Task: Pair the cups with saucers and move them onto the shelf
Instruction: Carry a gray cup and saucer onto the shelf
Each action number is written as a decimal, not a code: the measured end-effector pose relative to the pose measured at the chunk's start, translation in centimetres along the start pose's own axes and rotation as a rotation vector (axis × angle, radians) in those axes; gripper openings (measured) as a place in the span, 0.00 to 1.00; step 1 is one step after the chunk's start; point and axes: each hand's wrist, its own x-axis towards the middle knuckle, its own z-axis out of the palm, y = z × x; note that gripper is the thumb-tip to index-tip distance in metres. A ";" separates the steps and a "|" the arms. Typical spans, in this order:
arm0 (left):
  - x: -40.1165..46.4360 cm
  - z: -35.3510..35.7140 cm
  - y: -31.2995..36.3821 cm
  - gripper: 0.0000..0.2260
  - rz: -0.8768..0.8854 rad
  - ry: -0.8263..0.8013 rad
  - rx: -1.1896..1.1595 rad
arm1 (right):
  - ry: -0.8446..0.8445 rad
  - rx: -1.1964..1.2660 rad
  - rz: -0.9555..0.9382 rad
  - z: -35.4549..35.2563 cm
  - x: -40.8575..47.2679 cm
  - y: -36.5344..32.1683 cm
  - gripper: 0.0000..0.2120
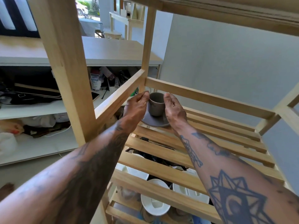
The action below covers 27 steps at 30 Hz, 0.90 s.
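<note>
A grey cup (155, 104) stands upright on a grey saucer (153, 122), held just above the far left corner of the slatted wooden shelf (202, 152). My left hand (135, 109) grips the saucer's left edge, thumb near the cup's rim. My right hand (174, 109) holds the saucer's right side, thumb up beside the cup. Whether the saucer touches the slats is hidden by my hands.
Wooden posts (64, 65) and rails (207, 97) frame the shelf, with another board overhead (226, 12). White dishes (155, 204) sit on the level below. To the left is a white cabinet (32, 110) full of clutter. A grey wall (226, 62) lies behind.
</note>
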 end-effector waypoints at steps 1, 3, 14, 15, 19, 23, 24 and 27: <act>-0.1 -0.1 0.0 0.17 0.006 0.010 0.012 | -0.008 0.003 -0.018 -0.2 -0.2 0.0 0.27; -0.4 -0.5 -0.2 0.17 0.020 0.063 0.053 | -0.017 -0.005 -0.052 -0.8 -0.5 -0.2 0.27; -9.4 -1.5 3.2 0.21 0.004 0.048 0.277 | -0.009 -0.084 0.004 -5.5 -8.3 -2.9 0.28; -10.8 -1.4 3.9 0.21 0.015 0.088 0.318 | 0.005 -0.084 0.022 -6.3 -9.9 -3.3 0.28; -18.5 1.4 6.8 0.20 0.090 0.191 0.451 | 0.050 -0.067 0.052 -10.9 -18.2 -4.1 0.28; -28.8 8.2 9.0 0.17 0.123 0.017 0.419 | 0.115 -0.033 0.112 -18.7 -28.8 -3.5 0.26; -31.6 10.1 9.6 0.17 0.126 -0.045 0.405 | 0.144 -0.012 0.136 -21.0 -31.3 -3.4 0.25; -39.6 16.1 11.5 0.16 0.142 -0.217 0.357 | 0.266 0.018 0.196 -28.6 -38.2 -2.7 0.24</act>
